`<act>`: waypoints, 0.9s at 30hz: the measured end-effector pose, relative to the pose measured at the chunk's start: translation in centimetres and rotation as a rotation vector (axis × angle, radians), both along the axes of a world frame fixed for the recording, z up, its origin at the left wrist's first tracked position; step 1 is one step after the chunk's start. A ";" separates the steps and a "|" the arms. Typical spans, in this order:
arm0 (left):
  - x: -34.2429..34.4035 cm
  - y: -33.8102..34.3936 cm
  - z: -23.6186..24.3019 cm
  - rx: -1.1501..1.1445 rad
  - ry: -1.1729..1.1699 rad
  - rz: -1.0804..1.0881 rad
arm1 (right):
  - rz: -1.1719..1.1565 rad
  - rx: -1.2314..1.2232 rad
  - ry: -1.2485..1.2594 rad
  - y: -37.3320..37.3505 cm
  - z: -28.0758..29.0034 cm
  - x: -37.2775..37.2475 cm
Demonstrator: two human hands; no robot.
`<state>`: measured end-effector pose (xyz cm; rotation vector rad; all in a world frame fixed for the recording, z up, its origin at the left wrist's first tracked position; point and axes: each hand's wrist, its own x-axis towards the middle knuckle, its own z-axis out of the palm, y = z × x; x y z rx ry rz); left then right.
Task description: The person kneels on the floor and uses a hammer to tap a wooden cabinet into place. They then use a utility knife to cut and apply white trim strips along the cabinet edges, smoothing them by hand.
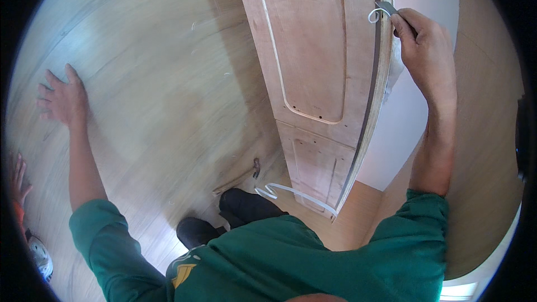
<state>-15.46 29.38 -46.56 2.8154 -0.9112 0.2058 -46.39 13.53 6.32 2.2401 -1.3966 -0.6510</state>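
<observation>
**Right hand works a scraper on the edge of a standing wooden panel**

The right hand (422, 50) is closed around a small dark scraper blade (386, 6), fingers curled, holding its tip against the narrow edge of the wooden panel (313, 67). A thin white curl (373, 15) loops off just left of the blade, at the edge itself.

The panel stands on edge, directly left of the hand, and runs down toward the person's body. Its broad face is reddish-brown plywood with a routed, rounded-corner recess outlined by a pale line, and a second smaller recessed section below it. Small holes dot the face. A dark strip runs along the edge below the hand. Near the panel's lower end, close to the person's dark shoes (246, 207), a long white strip (291, 191) lies curled away.

The left hand (64, 100) is far off to the left, open, fingers spread, resting flat on a pale wood surface (168, 78). Both arms wear green sleeves (425, 229).

At the far lower left, another person's hand (18, 176) shows at the rim.
</observation>
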 end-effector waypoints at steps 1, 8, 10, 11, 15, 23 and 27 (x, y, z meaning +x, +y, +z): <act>0.2 0.1 -0.3 -0.047 -0.004 -0.003 | -0.025 0.008 -0.090 0.0 -0.1 -0.3; 0.2 0.0 -0.4 -0.050 0.010 -0.030 | 0.010 -0.075 -0.050 1.1 0.8 -0.7; 0.2 0.1 -0.7 -0.089 0.003 -0.033 | -0.028 -0.078 -0.041 1.5 0.8 -0.6; 0.2 0.2 -0.8 -0.111 -0.006 -0.042 | -0.044 -0.069 -0.052 1.5 0.6 -0.5; 0.2 0.2 -0.8 -0.143 -0.019 -0.055 | 0.027 -0.045 -0.043 0.8 0.1 -0.9; 0.4 0.2 -1.1 -0.065 -0.008 -0.023 | -0.003 0.033 -0.047 -0.2 0.4 -1.3; 0.1 0.1 0.0 -0.062 -0.004 -0.050 | -0.114 -0.038 -0.134 2.1 0.5 -1.7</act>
